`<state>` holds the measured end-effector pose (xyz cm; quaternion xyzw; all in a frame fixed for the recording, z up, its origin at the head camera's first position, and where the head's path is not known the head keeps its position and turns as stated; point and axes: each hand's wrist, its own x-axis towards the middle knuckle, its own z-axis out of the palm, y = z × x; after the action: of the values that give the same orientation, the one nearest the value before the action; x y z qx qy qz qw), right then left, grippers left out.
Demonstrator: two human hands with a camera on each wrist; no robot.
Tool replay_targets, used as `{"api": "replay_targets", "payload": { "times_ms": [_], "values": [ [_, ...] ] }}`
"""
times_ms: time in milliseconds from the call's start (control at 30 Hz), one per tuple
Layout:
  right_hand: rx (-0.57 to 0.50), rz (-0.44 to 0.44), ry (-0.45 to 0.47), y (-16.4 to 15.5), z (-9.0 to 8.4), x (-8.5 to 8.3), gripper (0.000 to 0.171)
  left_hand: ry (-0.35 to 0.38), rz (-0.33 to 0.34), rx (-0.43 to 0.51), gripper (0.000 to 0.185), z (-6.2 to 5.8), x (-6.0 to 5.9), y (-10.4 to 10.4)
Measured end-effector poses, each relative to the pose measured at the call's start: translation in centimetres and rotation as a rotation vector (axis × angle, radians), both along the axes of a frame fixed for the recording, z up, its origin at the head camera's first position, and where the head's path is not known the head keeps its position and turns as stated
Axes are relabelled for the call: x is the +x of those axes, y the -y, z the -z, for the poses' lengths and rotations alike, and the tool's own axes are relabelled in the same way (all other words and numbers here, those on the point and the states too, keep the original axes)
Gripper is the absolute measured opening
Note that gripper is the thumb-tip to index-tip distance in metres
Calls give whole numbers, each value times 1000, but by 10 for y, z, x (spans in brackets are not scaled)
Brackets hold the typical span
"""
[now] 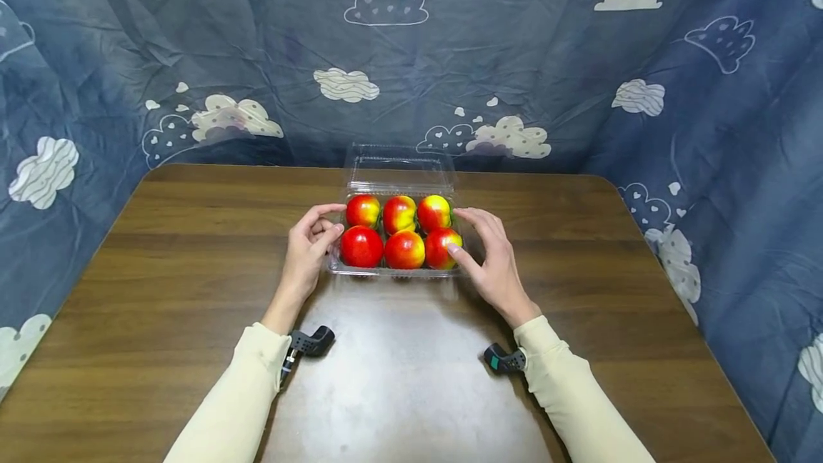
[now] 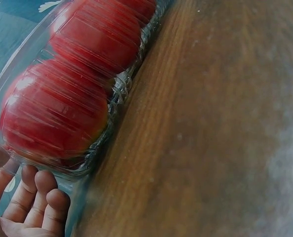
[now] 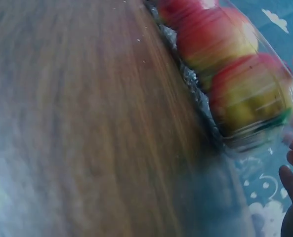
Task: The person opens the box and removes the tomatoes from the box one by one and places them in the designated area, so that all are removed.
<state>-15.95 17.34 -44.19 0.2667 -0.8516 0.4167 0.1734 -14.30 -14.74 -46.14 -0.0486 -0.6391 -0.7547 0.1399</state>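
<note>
Sitting six apples in clear box

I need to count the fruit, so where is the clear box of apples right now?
In the head view the clear box sits mid-table towards the far edge, lid open, between the left hand and right hand.
</note>
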Motion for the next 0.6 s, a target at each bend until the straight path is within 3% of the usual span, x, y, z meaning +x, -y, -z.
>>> {"api": "replay_targets", "payload": {
  "times_ms": [333,600],
  "values": [
    [128,-27,-91,15,-3,3,60,-1,6,1,31,-2,1,4],
    [186,-12,-93,11,-6,4,55,10,1,-9,31,1,2,0]
  ]
}}
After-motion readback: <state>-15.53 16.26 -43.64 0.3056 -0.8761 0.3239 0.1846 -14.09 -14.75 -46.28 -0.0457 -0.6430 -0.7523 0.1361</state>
